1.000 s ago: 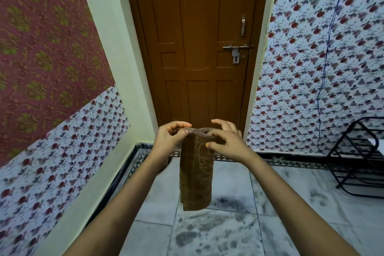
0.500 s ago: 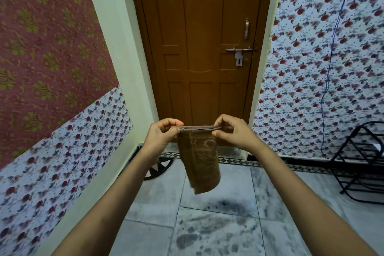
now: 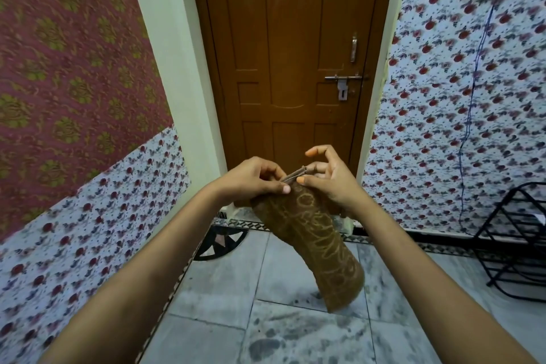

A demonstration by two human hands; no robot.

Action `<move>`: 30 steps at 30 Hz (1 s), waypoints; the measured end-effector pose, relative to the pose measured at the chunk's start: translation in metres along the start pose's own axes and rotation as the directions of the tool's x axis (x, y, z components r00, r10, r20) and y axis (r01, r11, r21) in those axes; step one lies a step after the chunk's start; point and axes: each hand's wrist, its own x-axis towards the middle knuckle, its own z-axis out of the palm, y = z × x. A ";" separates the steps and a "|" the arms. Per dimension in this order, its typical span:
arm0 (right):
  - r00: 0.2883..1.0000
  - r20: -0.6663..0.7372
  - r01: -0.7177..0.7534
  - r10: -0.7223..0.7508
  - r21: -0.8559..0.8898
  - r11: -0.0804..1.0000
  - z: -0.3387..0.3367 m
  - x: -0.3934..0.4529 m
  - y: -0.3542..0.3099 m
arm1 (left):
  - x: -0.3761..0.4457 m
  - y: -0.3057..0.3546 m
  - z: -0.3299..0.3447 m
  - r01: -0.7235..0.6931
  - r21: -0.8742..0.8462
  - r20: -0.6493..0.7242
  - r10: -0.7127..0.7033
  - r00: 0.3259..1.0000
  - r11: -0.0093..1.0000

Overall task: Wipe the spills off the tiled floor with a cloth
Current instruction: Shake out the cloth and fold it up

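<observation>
At frame centre we pinch the folded brown cloth (image 3: 310,233) by its top edge, left hand (image 3: 254,177) and right hand (image 3: 331,183) both gripping. Spills (image 3: 266,346) darken the floor (image 3: 218,284) below; a loose pinch could drop it.

a home entryway: a panelled wooden door (image 3: 291,74) with a metal latch (image 3: 342,78), floral wallpaper (image 3: 461,115) on the walls, grey marble floor tiles (image 3: 224,284) with a patterned border, and a black wire rack (image 3: 517,242) at the side
</observation>
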 end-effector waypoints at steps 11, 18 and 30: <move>0.990 0.023 -0.141 0.139 0.161 0.977 0.000 -0.015 0.025 | 0.015 0.067 -0.023 -0.328 0.189 0.038 0.326 0.944 0.926; 0.928 0.052 -0.370 0.369 0.249 0.895 0.013 -0.028 0.064 | 0.006 0.093 -0.060 -0.311 0.060 -0.147 0.317 0.937 0.949; 0.921 0.003 -0.209 0.389 0.846 0.491 0.004 -0.044 0.093 | 0.005 0.020 -0.079 -0.012 -0.346 -0.476 -0.165 0.864 0.938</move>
